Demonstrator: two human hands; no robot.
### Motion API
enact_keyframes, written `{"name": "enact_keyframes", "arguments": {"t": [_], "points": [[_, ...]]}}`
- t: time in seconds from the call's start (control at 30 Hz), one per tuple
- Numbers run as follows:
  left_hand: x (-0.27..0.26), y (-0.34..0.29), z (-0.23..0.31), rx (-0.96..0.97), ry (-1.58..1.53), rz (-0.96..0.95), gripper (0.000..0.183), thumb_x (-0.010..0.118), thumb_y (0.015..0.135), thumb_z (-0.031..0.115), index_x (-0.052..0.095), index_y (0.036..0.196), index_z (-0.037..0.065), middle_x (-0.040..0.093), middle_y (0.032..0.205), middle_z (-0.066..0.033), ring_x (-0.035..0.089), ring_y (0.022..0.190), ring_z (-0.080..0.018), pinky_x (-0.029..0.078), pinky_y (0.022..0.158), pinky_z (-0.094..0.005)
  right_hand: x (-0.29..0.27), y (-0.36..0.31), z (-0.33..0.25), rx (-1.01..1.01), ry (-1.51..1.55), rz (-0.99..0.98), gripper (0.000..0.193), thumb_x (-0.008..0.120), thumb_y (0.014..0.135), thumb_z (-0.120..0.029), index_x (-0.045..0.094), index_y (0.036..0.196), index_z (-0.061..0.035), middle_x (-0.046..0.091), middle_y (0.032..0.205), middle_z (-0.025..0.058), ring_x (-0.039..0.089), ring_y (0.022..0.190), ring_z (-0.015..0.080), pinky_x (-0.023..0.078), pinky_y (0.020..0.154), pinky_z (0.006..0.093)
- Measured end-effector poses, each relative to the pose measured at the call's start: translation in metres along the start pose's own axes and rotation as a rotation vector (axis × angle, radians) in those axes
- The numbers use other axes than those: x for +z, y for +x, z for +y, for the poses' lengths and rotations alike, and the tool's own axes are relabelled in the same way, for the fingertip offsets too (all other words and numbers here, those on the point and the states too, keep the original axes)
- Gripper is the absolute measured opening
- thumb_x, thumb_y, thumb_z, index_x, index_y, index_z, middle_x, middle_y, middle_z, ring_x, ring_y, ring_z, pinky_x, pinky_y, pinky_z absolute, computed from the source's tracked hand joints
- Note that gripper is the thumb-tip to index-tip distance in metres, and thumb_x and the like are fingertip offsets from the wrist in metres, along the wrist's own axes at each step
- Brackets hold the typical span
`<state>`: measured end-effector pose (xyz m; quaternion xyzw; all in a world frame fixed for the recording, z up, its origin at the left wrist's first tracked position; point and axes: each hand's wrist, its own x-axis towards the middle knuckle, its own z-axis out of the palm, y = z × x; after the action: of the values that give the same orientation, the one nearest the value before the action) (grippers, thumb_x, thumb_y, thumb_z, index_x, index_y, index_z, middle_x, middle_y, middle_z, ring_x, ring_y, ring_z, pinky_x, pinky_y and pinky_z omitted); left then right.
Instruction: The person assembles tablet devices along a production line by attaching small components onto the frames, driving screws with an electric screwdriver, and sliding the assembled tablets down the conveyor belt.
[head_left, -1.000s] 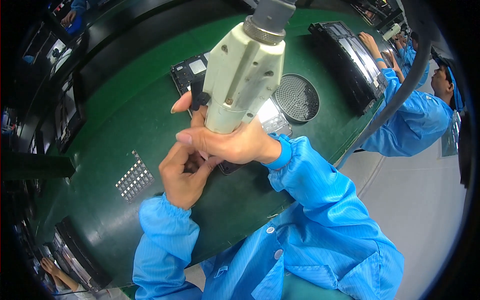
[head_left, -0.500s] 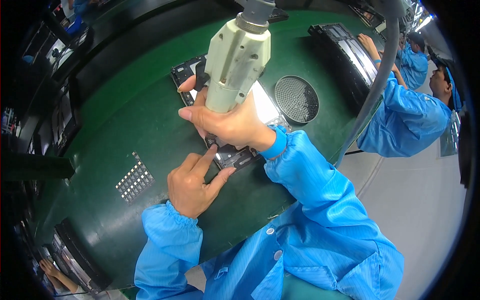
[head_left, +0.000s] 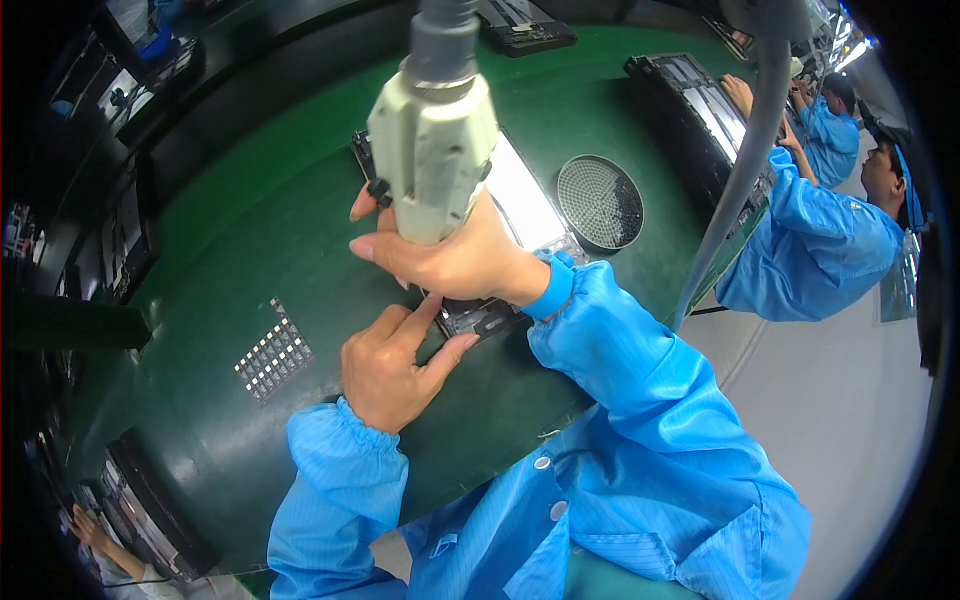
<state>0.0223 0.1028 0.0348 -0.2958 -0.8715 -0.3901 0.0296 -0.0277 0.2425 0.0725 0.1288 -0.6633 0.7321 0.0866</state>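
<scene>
Green bench (head_left: pixel 240 440) beside grey floor (head_left: pixel 830 400) — right fingers (head_left: pixel 385 248) clamp a pale driver (head_left: pixel 430 150), left fingers (head_left: pixel 416 321) spread apart.

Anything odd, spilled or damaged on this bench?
Only a pale fleck at the near edge of the green table, maybe a chip or stray scrap; too small to tell. Nothing looks spilled around the round dish or the device under the right hand.
</scene>
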Motion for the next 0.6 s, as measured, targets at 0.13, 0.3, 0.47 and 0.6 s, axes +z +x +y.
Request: {"name": "enact_keyframes", "arguments": {"t": [0.13,0.3,0.47,0.6], "points": [[-0.003,-0.001,-0.001,0.011,0.009,-0.007,0.042,0.075,0.068,0.028,0.065,0.1,0.003,0.054,0.063,-0.0079,0.056,0.05,-0.0239,0.044,0.045,-0.0341,0.005,-0.002,-0.006,0.072,-0.003,-0.015,0.025,0.068,0.063,-0.004,0.06,0.086,0.0008,0.062,0.07,0.0086,0.06,0.059,0.0139,0.048,0.055,0.0252],[-0.006,-0.005,-0.002,0.026,0.015,0.001,0.042,0.075,0.068,0.028,0.065,0.101,0.003,0.054,0.062,-0.0078,0.056,0.05,-0.0234,0.044,0.045,-0.0339,0.008,0.001,-0.004,0.047,-0.038,-0.004,0.024,0.068,0.064,-0.005,0.06,0.086,0.0012,0.061,0.066,0.0078,0.06,0.057,0.013,0.048,0.053,0.0253],[-0.007,-0.006,-0.004,0.014,0.0,-0.007,0.043,0.075,0.068,0.027,0.064,0.102,0.002,0.054,0.06,-0.0078,0.056,0.048,-0.0225,0.044,0.045,-0.0336,0.011,0.0,-0.007,0.15,0.021,0.0,0.022,0.068,0.064,-0.004,0.06,0.084,0.0015,0.059,0.06,0.0061,0.058,0.052,0.011,0.047,0.049,0.0251],[-0.008,-0.005,-0.006,0.021,0.004,0.0,0.04,0.075,0.068,0.026,0.065,0.1,0.003,0.054,0.06,-0.0067,0.056,0.05,-0.0205,0.044,0.045,-0.0323,0.015,0.002,-0.001,0.041,0.003,0.012,0.02,0.066,0.066,-0.002,0.06,0.084,0.0006,0.057,0.055,0.0045,0.056,0.046,0.0097,0.045,0.046,0.024]]}}
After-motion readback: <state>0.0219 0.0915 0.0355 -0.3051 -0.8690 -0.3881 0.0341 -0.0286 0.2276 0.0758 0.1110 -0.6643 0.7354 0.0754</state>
